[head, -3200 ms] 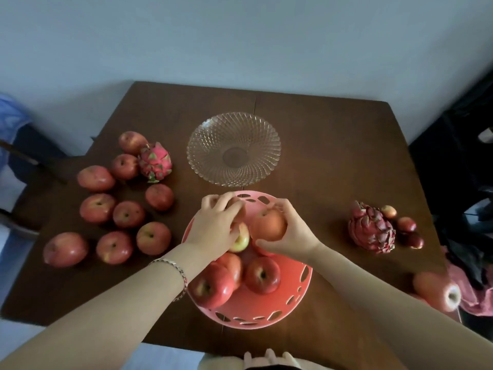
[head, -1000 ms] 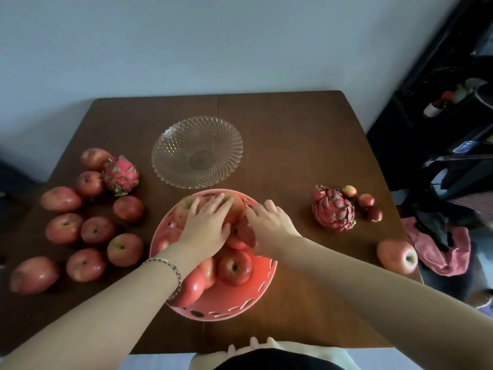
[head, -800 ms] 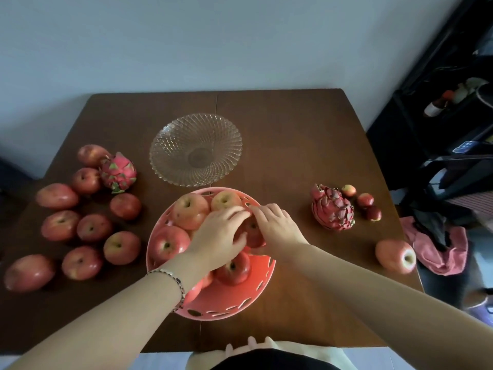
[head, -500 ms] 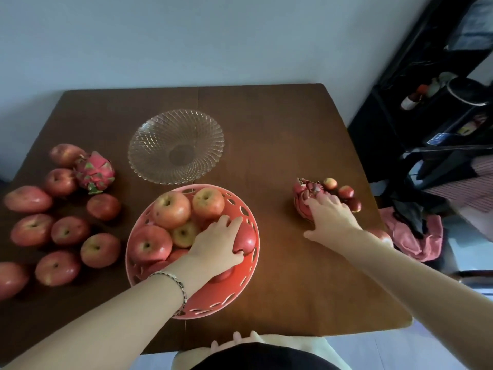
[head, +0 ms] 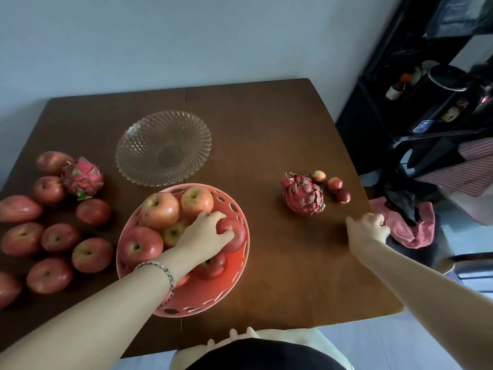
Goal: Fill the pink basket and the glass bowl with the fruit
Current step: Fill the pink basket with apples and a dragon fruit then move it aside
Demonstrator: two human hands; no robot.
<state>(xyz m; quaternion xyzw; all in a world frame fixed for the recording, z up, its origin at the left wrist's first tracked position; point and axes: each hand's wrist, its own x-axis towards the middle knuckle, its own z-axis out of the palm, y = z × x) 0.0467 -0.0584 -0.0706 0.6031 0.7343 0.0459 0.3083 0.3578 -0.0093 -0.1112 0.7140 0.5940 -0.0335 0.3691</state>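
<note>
The pink basket (head: 240, 279) stands at the table's front centre with several apples in it. My left hand (head: 205, 233) reaches into it, fingers wrapped over a red apple (head: 238, 237) against the right wall. Behind the basket, the glass bowl (head: 138, 145) holds nothing. My right hand (head: 369, 228) is at the table's right edge, fingers curled down over an apple that it hides almost wholly. A dragon fruit (head: 304, 194) and three small red fruits (head: 334, 183) lie just beyond that hand.
Several loose apples (head: 58, 237) and a second dragon fruit (head: 84, 178) lie on the left of the brown table (head: 280, 276). A pink cloth (head: 416, 228) and a dark shelf unit (head: 426, 102) stand off the right edge.
My right hand left the basket and moved right, past the dragon fruit, to the apple at the table's edge. My left hand stayed in the basket on the red apple.
</note>
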